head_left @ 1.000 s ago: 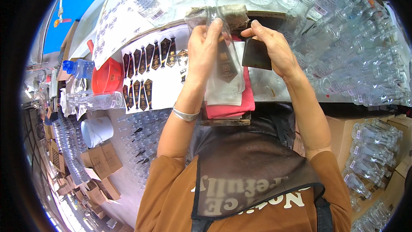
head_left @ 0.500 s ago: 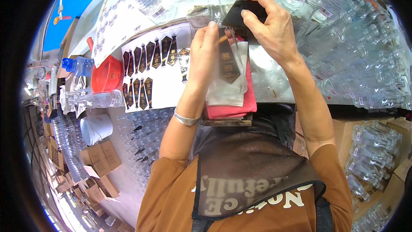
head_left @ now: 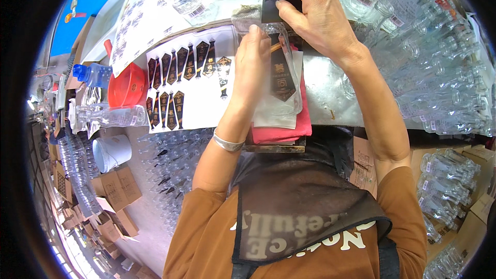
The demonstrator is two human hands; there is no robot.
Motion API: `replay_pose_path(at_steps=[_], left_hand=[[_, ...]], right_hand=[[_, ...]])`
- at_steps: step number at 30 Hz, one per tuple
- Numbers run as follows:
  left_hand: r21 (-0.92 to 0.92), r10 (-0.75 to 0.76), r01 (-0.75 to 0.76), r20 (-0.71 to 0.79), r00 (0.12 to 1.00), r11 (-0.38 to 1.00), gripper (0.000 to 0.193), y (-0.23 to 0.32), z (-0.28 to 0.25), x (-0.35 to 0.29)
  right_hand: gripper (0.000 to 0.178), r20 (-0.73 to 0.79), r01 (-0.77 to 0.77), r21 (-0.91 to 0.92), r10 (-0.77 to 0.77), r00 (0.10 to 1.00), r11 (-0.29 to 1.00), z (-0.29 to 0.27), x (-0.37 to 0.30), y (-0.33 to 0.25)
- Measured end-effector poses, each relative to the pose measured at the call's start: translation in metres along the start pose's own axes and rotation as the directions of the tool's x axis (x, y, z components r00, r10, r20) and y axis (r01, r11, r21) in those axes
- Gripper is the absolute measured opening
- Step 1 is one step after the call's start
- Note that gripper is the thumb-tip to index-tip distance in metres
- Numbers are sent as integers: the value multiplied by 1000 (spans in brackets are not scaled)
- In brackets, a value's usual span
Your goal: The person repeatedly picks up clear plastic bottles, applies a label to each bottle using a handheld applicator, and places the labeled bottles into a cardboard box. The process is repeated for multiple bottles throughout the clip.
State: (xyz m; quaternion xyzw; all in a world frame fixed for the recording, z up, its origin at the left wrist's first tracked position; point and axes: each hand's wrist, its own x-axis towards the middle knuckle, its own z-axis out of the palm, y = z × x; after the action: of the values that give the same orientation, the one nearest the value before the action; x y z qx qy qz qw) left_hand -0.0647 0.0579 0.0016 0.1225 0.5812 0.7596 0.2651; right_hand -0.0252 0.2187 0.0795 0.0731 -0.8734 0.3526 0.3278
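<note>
Well, from where I stand, the clear glass bottle [head_left: 284,80] lies right between the two hands, neck pointing away from the person, its dark label [head_left: 280,67] facing up. The right hand [head_left: 320,18] pinches a black scraper [head_left: 273,9] between thumb and fingers, just over the far end of the bottle, hiding its neck. The left hand [head_left: 250,67] is laid along the bottle's left side, fingers stretched out and a bit blurred; I can't tell whether it grips or merely steadies. Nearer the person than both hands, a white cloth [head_left: 281,121] and a pink cloth [head_left: 307,116] pad the counter [head_left: 328,93] under the glass. Left of the left hand lies a sheet of labels [head_left: 201,106]; beyond the right forearm stand crowded bottles [head_left: 429,72]. I'd judge this bottle stiff, smooth, fairly slippery and breakable, of modest weight, best held by its bare sides, clear of the thin label's edges.
</note>
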Motion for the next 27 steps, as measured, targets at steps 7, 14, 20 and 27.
replay_pose_path(at_steps=[7, 14, 20, 27], left_hand=[[-227, 26, -36, -47, 999, 973, 53, -3, 7, 0], [-87, -131, 120, -131, 983, 989, 64, 19, -3, -19], [76, -82, 88, -78, 994, 993, 70, 24, -2, -23], [118, -123, 137, -115, 986, 984, 75, 21, -5, -26]], right_hand=[[24, 37, 96, -58, -94, 995, 994, -4, 8, -4], [27, 266, 228, 129, -255, 930, 965, -16, -60, -51], [20, 74, -172, 129, 163, 984, 977, -17, -36, -12], [29, 198, -24, 349, -49, 979, 937, -32, -102, -36]])
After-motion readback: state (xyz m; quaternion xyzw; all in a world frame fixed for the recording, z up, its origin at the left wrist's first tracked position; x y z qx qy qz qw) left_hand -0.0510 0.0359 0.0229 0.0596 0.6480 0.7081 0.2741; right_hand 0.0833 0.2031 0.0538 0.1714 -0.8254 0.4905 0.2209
